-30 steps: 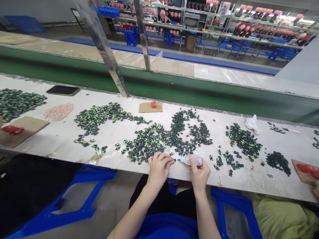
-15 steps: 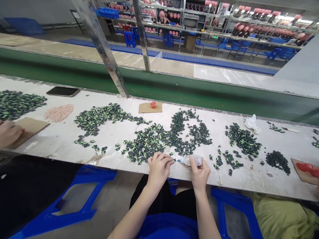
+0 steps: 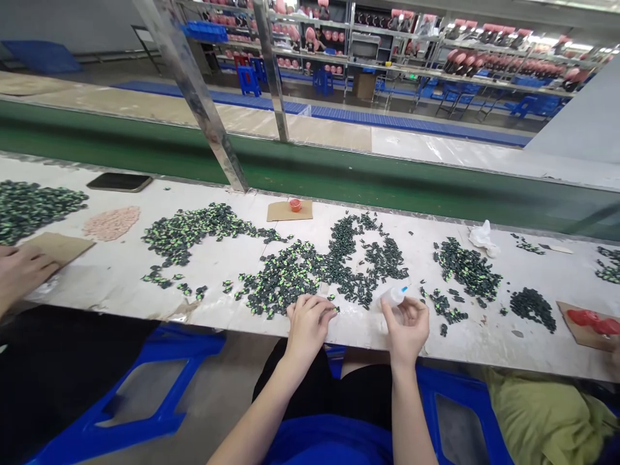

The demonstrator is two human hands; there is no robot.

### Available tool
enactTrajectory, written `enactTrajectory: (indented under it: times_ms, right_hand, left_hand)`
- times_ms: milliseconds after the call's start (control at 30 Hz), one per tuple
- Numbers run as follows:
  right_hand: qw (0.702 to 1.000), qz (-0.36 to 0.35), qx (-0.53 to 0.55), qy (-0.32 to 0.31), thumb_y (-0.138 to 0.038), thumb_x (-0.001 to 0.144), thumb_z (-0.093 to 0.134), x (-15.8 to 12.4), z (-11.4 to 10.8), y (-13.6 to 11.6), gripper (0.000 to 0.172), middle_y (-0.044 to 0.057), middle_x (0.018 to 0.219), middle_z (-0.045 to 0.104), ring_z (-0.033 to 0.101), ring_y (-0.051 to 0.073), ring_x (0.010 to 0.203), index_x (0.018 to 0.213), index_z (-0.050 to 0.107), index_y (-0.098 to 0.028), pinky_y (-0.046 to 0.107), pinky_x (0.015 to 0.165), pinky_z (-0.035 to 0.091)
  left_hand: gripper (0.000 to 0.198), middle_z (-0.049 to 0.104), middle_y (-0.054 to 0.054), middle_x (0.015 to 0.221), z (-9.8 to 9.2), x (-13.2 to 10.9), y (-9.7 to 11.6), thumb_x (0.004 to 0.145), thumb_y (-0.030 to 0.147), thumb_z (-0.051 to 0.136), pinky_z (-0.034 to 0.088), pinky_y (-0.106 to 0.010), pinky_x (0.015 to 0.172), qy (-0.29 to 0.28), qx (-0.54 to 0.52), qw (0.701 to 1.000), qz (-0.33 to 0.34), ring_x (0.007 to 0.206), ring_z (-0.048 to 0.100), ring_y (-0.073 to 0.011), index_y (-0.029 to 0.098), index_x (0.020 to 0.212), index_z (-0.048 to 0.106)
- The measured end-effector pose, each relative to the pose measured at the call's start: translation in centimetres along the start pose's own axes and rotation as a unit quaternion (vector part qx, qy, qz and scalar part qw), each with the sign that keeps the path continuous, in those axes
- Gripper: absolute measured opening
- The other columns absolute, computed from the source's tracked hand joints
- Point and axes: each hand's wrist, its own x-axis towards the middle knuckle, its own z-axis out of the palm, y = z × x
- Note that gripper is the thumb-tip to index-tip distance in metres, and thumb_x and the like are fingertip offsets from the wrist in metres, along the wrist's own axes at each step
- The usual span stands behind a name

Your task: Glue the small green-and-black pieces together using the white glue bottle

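Note:
My left hand (image 3: 310,320) rests at the table's near edge with its fingers pinched on a small black-and-green piece (image 3: 336,309). In my right hand (image 3: 408,328) is a small translucent squeeze bottle (image 3: 394,296) with a blue tip, now pointing up and away to the right. Just beyond my left hand spreads a pile of black-and-green pieces (image 3: 281,278). It runs into a pile of small dark pieces (image 3: 343,239) on its right. A few loose pieces lie to the right of my right hand.
A red cup (image 3: 295,205) stands on cardboard (image 3: 276,212) at the back. Left are pink pieces (image 3: 111,223), a phone (image 3: 120,182) and another person's hand (image 3: 24,271). More dark piles (image 3: 467,268) and red items (image 3: 588,318) lie right. A metal post (image 3: 203,110) rises behind.
My right hand has moved right, away from my left hand, and the bottle's tip has swung from pointing left to up and right. My left hand stays put.

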Motion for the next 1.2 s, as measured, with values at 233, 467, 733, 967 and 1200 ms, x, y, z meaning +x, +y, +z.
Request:
enactTrajectory:
  times_ms: [233,467,733,967,1200]
  right_hand:
    - [0.994,-0.09,-0.069,-0.012,-0.036,0.058,0.082,1.0,-1.3,0.3,0.054,0.01,0.102,0.066,0.065,0.021,0.089,0.098,0.048,-0.02,0.04,0.081,0.053]
    - [0.952,-0.241,-0.166,-0.094,-0.035,0.085,0.061,-1.9,-1.6,-0.2,0.016,0.005,0.077,0.068,0.064,0.019,0.072,0.079,0.067,-0.022,0.032,0.065,0.05]
    - [0.927,-0.199,-0.286,-0.142,-0.043,0.093,0.043,-2.1,0.1,1.4,0.037,0.008,0.083,0.071,0.065,0.02,0.07,0.084,0.071,-0.021,0.03,0.062,0.046]
    - [0.885,-0.215,-0.364,-0.196,-0.027,0.093,0.042,-2.0,0.6,0.9,0.028,0.007,0.089,0.068,0.064,0.021,0.069,0.097,0.069,-0.022,0.03,0.057,0.043]
    - [0.865,-0.161,-0.412,-0.237,-0.017,0.089,0.047,-2.1,1.3,-0.4,0.024,0.009,0.088,0.066,0.065,0.023,0.078,0.098,0.069,-0.018,0.031,0.063,0.047]
  left_hand:
    - [0.012,0.073,-0.003,0.09,0.2,0.1,-0.2,0.079,0.016,0.066,0.034,-0.04,0.077,0.007,0.01,1.0,0.007,0.093,0.055,-0.0245,0.026,0.08,0.073]
    - [0.013,0.072,-0.003,0.091,0.2,0.2,-0.1,0.079,0.016,0.066,0.036,-0.039,0.075,0.004,0.004,1.0,0.014,0.093,0.054,-0.025,0.027,0.076,0.073]
    - [0.011,0.072,-0.004,0.098,0.5,0.1,-1.3,0.082,0.021,0.065,0.036,-0.04,0.078,-0.019,0.004,0.999,0.031,0.098,0.053,-0.0259,0.027,0.083,0.073]
    - [0.011,0.071,-0.004,0.099,0.6,-0.1,-1.6,0.084,0.021,0.062,0.037,-0.04,0.079,-0.018,-0.005,0.999,0.034,0.098,0.053,-0.0257,0.026,0.085,0.071]
    - [0.009,0.072,-0.004,0.094,0.0,0.0,-0.4,0.082,0.018,0.063,0.036,-0.04,0.08,-0.023,-0.018,1.0,0.009,0.097,0.054,-0.0258,0.024,0.081,0.07]
